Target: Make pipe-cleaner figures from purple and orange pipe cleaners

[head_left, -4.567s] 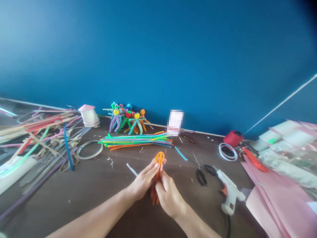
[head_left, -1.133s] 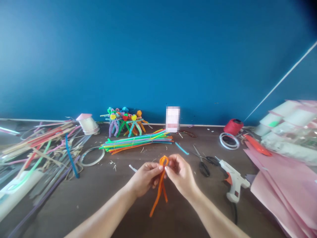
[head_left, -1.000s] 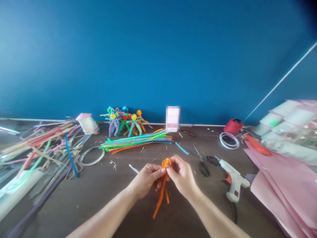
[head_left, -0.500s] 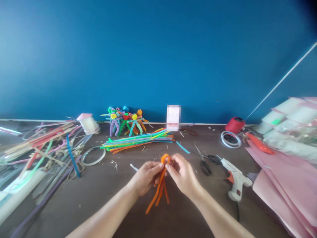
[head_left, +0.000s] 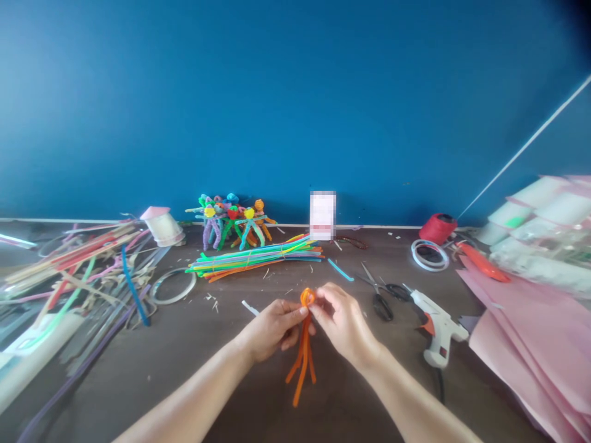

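Several orange pipe cleaners [head_left: 303,357] hang down between my hands, with a wound, round loop at their upper end. My left hand [head_left: 279,326] is closed, pinching them just below the loop between thumb and fingers. From the other side my right hand [head_left: 339,317] pinches the loop's right edge with thumb and fingertips. Beyond my hands lies a tied bundle of coloured pipe cleaners [head_left: 258,257]. Behind it stand several small pipe-cleaner figures [head_left: 233,224] in purple, green, yellow and orange.
Black-handled scissors [head_left: 381,304] and a white glue gun [head_left: 441,332] lie to the right, near pink sheets [head_left: 517,344] and a red thread spool [head_left: 438,229]. Loose pipe cleaners and strips [head_left: 92,271] cover the left side. A blue wall [head_left: 295,111] closes off the back.
The loop at the top of the orange pipe cleaners looks rounder and more tightly wound. Their loose ends have swung from lower left to hang straighter. Both hands stay in nearly the same place.
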Motion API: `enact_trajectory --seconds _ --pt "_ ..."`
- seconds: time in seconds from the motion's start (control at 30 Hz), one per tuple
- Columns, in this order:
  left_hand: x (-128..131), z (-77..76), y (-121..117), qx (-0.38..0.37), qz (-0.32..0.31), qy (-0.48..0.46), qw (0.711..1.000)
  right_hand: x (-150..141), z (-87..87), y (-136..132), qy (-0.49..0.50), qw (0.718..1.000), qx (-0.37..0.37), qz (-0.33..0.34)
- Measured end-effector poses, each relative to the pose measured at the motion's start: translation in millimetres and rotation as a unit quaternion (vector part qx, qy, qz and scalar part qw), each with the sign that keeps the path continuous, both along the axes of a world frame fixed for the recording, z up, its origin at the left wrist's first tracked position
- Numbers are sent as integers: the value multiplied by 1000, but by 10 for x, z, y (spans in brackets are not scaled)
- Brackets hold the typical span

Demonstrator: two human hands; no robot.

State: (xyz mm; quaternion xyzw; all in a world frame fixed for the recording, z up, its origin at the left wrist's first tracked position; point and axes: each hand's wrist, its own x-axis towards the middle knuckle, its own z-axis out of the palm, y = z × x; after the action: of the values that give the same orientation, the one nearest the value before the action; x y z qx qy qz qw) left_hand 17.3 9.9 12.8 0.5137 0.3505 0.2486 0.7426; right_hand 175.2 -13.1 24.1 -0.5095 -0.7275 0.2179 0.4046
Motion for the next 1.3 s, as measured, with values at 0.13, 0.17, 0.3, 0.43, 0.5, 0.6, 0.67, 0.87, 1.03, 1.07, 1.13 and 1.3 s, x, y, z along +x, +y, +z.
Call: enact_trajectory --seconds 0.13,0.17,0.3,0.43,0.5,0.6,0.67,0.87,1.03,1.07,1.13,1.3 --pt "-50 47 26 -33 -31 1 999 -17 -20 27 132 986 -93 39" --pt "-57 54 31 -39 -36 -3 999 -22 -26 35 172 976 -120 57" --pt "-61 46 33 -54 -48 -29 997 -28 -54 55 283 935 -177 119" --pt "-56 3 31 -72 -28 -64 995 -24 -70 38 236 963 -110 72" --pt "-57 -11 33 -77 -18 -71 994 -25 -66 19 191 978 -57 53" --pt "-60 -16 34 -90 -17 -73 993 -30 -48 -1 162 986 -16 46" --pt "-59 -19 32 -97 -19 -80 992 -38 -37 -6 165 985 -18 40" --pt "-48 -35 27 -106 -23 -101 989 -82 -2 -25 186 982 -23 36" --pt "-42 -34 25 -115 -17 -109 987 -109 19 -52 207 975 -62 50" --pt "-42 -34 24 -115 -18 -111 987 -112 17 -55 211 974 -66 50" --pt "-42 -36 22 -118 -20 -113 986 -119 7 -60 223 971 -76 50" --pt "-48 -53 19 -122 -25 -112 986 -133 -33 -62 257 961 -87 50"
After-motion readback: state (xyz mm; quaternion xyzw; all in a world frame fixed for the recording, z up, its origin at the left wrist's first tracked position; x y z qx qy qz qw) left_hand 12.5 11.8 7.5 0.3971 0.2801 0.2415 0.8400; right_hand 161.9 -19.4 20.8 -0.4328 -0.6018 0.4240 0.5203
